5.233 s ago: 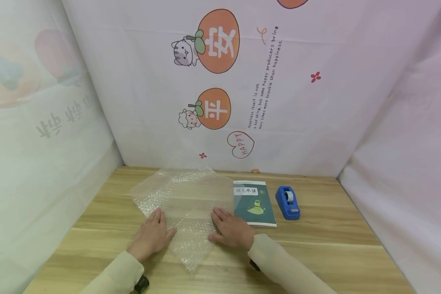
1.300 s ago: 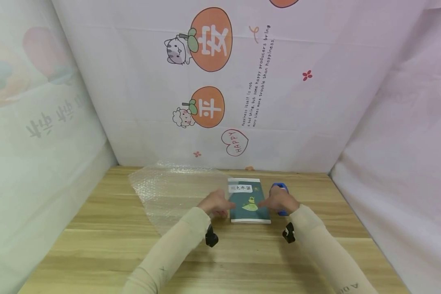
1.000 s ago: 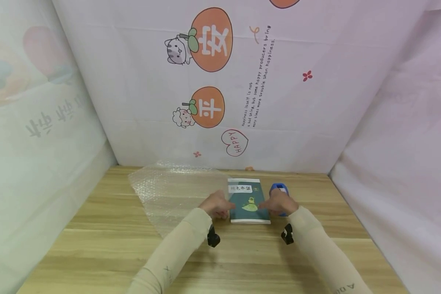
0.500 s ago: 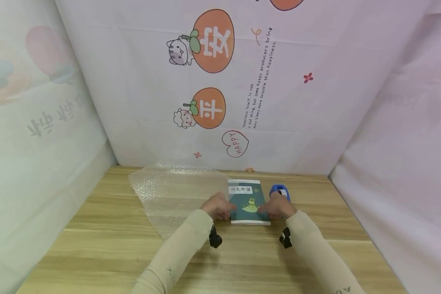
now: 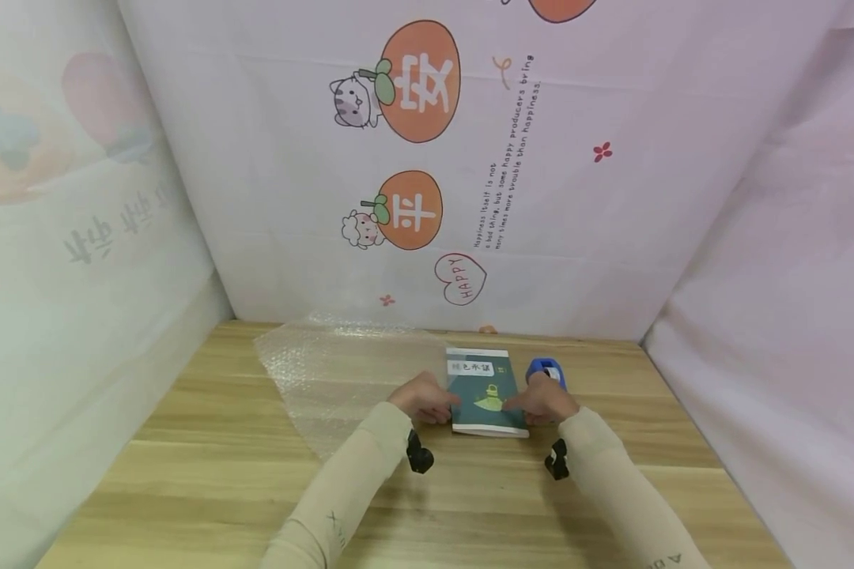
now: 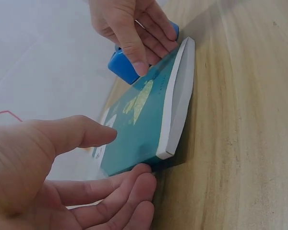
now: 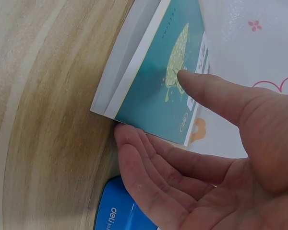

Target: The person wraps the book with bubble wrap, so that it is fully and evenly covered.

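And it's the left hand [image 5: 424, 397] and right hand [image 5: 549, 400] gripping the flat green box [image 5: 478, 386] at the table's [image 5: 185, 474] far side, thumbs over its top, bubble wrap [image 5: 334, 371] left, tape roll [image 5: 552, 373] sitting in the blue dispenser [image 5: 536, 366] right! Left wrist reveals the box's white near end [image 6: 181, 91], contents hidden; right wrist, the dispenser's "deli" lettering [image 7: 113, 218].

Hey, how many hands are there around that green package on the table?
2. The left hand is at the left side of the green package, and the right hand is at its right side, near the blue tape dispenser. No other hands show.
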`<act>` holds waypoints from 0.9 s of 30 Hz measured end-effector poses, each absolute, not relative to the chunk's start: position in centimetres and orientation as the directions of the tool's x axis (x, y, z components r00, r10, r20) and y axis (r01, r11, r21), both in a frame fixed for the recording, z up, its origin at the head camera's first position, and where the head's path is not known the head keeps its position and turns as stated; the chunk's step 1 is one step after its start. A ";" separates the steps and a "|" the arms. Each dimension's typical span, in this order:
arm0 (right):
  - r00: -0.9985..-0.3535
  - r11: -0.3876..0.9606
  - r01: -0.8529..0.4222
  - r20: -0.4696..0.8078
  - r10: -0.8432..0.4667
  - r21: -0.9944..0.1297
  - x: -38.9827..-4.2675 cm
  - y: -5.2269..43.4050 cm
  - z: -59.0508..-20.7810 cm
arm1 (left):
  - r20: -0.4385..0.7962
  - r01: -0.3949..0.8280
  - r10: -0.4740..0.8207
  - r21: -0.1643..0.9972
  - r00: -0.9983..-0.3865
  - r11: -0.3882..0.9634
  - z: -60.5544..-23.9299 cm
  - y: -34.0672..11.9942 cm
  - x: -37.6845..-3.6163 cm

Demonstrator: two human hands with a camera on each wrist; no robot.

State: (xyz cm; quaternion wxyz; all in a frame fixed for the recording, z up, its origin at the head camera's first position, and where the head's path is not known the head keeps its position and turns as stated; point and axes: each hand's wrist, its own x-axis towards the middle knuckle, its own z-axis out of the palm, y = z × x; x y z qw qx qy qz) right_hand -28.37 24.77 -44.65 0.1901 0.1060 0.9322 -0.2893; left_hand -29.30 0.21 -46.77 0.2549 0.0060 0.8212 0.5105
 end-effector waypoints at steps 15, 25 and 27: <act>-0.902 0.798 0.325 -0.419 0.101 -0.507 -27.9 25.4 -44.9 | -0.386 -0.260 0.323 0.892 -0.864 0.371 -46.5 0.9 -28.6; -0.906 0.789 0.318 -0.413 0.091 -0.526 -28.0 25.5 -44.8 | -0.408 -0.360 0.296 0.910 -0.863 0.207 -47.4 1.0 -29.1; -0.908 0.785 0.316 -0.411 0.086 -0.533 -28.0 25.5 -44.7 | -0.414 -0.376 0.300 0.910 -0.860 0.176 -47.4 0.9 -29.2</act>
